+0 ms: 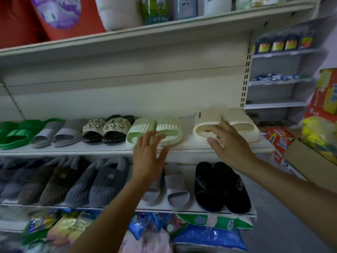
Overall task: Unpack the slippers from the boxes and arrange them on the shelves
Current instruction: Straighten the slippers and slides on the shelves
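Note:
A cream pair of slippers (237, 123) sits at the right end of the middle shelf (91, 151). My right hand (228, 145) lies over the heel of the left cream slipper with fingers spread, touching it. To their left sits a pale green pair (145, 125). My left hand (148, 154) is spread open at the heels of the green pair, fingertips at their back edge. Further left on the same shelf are a beaded black pair (107, 129), a grey pair (56, 133) and a green pair (16, 134).
The lower shelf (182, 209) holds grey and brown closed slippers (73, 181), a light grey pair (175, 190) and a black pair (222, 187). Packaged goods lie below and on the top shelf. A cardboard box (310, 165) and stacked packs stand at the right.

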{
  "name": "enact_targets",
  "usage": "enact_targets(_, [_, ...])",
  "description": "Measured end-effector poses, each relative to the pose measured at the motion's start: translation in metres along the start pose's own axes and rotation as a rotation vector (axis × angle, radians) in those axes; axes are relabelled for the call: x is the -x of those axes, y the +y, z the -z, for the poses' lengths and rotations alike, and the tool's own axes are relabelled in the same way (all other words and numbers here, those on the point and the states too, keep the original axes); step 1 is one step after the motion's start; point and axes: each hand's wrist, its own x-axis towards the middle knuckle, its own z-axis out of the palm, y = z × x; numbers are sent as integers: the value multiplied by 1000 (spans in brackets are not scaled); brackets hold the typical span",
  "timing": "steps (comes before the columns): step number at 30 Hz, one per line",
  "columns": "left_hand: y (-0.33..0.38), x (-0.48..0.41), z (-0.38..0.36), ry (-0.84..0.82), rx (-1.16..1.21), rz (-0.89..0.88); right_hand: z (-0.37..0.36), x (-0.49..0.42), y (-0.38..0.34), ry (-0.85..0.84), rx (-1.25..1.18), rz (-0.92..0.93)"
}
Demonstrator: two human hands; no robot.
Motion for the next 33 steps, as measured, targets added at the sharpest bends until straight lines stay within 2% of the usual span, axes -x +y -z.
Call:
enact_targets(5, [-70,-7,35,-113,-4,178,-58,-26,-68,-120,-51,-12])
enact_targets(11, [-101,-25,45,-263,112,59,-100,-37,-81,-111,104,-157])
enact_targets(17, [-103,-41,28,-266,210,50,-109,-40,-78,-9,159,-228])
enact_targets(33, [-101,-42,11,-246,204,134,-94,-48,-75,-61,110,-182])
